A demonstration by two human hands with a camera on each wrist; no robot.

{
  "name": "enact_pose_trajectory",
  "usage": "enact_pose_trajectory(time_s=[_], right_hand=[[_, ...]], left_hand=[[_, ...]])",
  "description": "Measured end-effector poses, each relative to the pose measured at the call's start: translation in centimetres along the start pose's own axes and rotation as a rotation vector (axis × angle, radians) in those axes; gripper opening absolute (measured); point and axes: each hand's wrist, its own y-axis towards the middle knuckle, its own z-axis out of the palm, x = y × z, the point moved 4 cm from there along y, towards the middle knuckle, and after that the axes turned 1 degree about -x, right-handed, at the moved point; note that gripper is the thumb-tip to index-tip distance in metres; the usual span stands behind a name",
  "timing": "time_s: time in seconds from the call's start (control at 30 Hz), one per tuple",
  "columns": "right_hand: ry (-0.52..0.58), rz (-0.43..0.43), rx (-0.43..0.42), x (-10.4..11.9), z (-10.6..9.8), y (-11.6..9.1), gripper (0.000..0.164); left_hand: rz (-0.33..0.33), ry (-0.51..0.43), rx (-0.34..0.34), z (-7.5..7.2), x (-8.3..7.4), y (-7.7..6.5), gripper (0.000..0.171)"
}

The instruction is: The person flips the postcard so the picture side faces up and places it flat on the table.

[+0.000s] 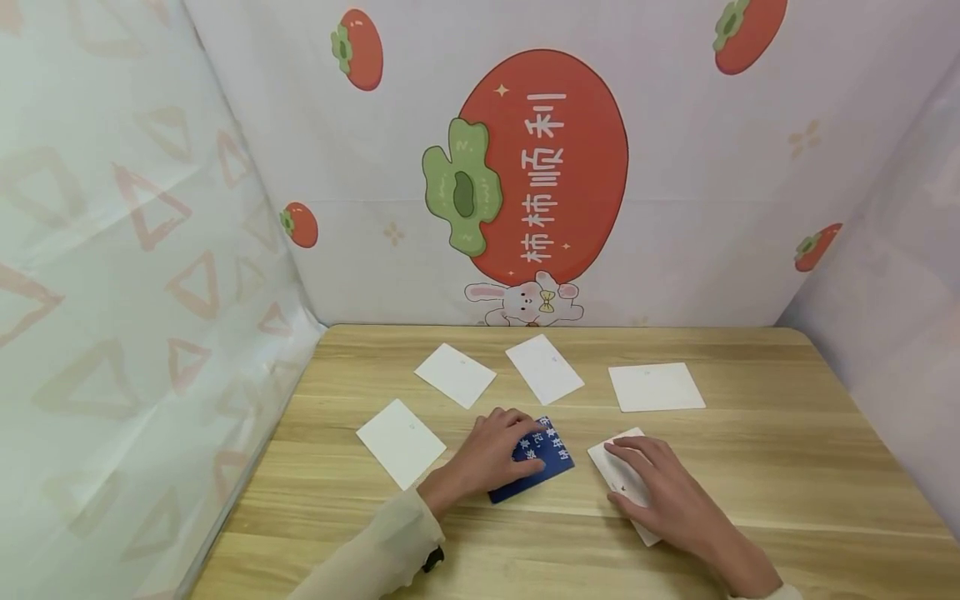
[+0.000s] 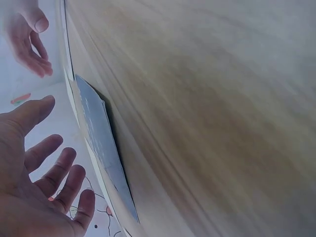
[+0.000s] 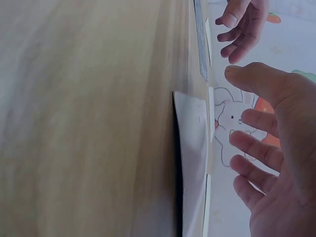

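Over a dark blue card (image 1: 557,467) with white printed characters hovers my left hand (image 1: 487,454), fingers spread and loosely bent. The left wrist view shows a gap between this hand and the blue card (image 2: 106,143), which lies on the table slightly bowed. To the right, a white card (image 1: 624,473) with small print is partly hidden beneath my right hand (image 1: 667,496). In the right wrist view the fingers are apart and relaxed, off the white card (image 3: 191,148), one edge of which lifts from the wood. Neither hand grips anything.
Several other white cards lie face-up or face-down beyond: one at left (image 1: 401,443), two at the back, and one at back right (image 1: 657,387). The wooden table (image 1: 787,467) meets a printed cloth backdrop (image 1: 675,208) behind and a side cloth at left.
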Motion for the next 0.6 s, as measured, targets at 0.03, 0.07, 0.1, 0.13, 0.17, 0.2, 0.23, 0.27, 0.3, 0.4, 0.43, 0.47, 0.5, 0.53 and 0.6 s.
enact_pose_trajectory(time_s=[0.03,0.07,0.1,0.13,0.17,0.2,0.23,0.27,0.3,0.4,0.43,0.47,0.5,0.53,0.6], right_hand=[[0.004,-0.002,-0.005,-0.2,-0.1,-0.2,0.069],[0.009,0.000,-0.007,-0.3,-0.2,-0.3,0.069],[0.008,0.004,-0.009,-0.5,-0.4,-0.5,0.069],[0.009,0.005,-0.012,-0.7,-0.5,-0.7,0.069],[0.008,0.008,-0.014,-0.8,-0.6,-0.8,0.069],[0.008,0.009,-0.016,-1.0,-0.7,-1.0,0.069],[0.008,0.010,-0.018,-1.2,-0.8,-1.2,0.069],[0.008,0.011,-0.022,-1.3,-0.9,-1.3,0.069],[0.007,0.010,-0.024,-1.5,-1.0,-1.5,0.069],[0.008,0.001,-0.034,-1.9,-1.3,-1.9,0.069],[0.009,-0.003,-0.039,-2.1,-1.3,-2.1,0.069],[0.009,-0.006,-0.044,-2.2,-1.4,-2.2,0.070],[0.010,-0.009,-0.047,-2.4,-1.5,-2.3,0.070],[0.011,-0.011,-0.051,-2.5,-1.6,-2.4,0.070],[0.015,-0.009,-0.057,-2.8,-1.8,-2.7,0.070]], left_hand=[[0.004,0.001,0.001,0.1,-0.2,0.2,0.058],[0.009,0.000,0.000,0.1,-0.4,0.3,0.058],[0.015,0.002,0.000,0.2,-0.6,0.5,0.058],[0.023,0.002,-0.002,0.2,-0.8,0.6,0.058],[0.032,0.001,-0.003,0.3,-0.9,0.7,0.058],[0.041,0.002,-0.005,0.3,-1.1,0.8,0.057],[0.049,-0.002,-0.007,0.3,-1.3,0.9,0.057],[0.057,-0.006,-0.009,0.4,-1.5,1.0,0.057],[0.066,-0.011,-0.012,0.3,-1.7,1.1,0.056],[0.079,-0.032,-0.018,0.4,-2.2,1.4,0.055],[0.082,-0.037,-0.019,0.4,-2.4,1.5,0.055],[0.087,-0.040,-0.023,0.5,-2.5,1.6,0.055],[0.089,-0.043,-0.025,0.5,-2.6,1.7,0.055],[0.090,-0.046,-0.025,0.6,-2.7,1.9,0.055],[0.093,-0.056,-0.025,0.8,-2.9,2.1,0.055]])
